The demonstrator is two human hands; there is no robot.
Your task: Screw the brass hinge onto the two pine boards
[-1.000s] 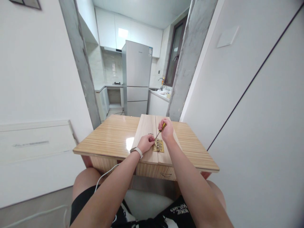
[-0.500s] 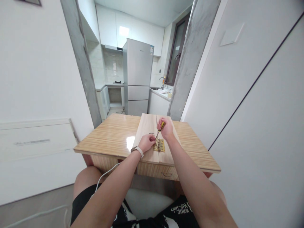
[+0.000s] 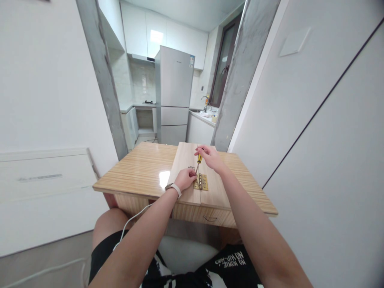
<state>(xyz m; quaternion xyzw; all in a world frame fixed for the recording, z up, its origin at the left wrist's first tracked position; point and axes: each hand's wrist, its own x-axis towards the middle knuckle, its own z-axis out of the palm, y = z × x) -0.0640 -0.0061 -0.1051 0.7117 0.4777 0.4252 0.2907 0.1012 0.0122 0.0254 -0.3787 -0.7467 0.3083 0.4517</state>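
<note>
Head view: boards (image 3: pixel 183 158) on glossy table (image 3: pixel 136 168) (striped), kitchen refrigerator (image 3: pixel 176 80) beyond

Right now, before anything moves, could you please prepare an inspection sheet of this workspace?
Surface: table with glossy, striped wood-look top.
Job's things: two pale boards, side by side; brass-coloured hinge across their seam; yellow-and-black screwdriver, tip end by the hinge.
Clutter: small dark item beyond the left hand, too small to identify.
Hands: left fingertips beside the screwdriver's tip, anything pinched is hidden; right hand at the handle's top, firmness of grip unclear.
Cables: white cable beside the left forearm.
Surroundings: kitchen beyond the table, with refrigerator and tap.
</note>
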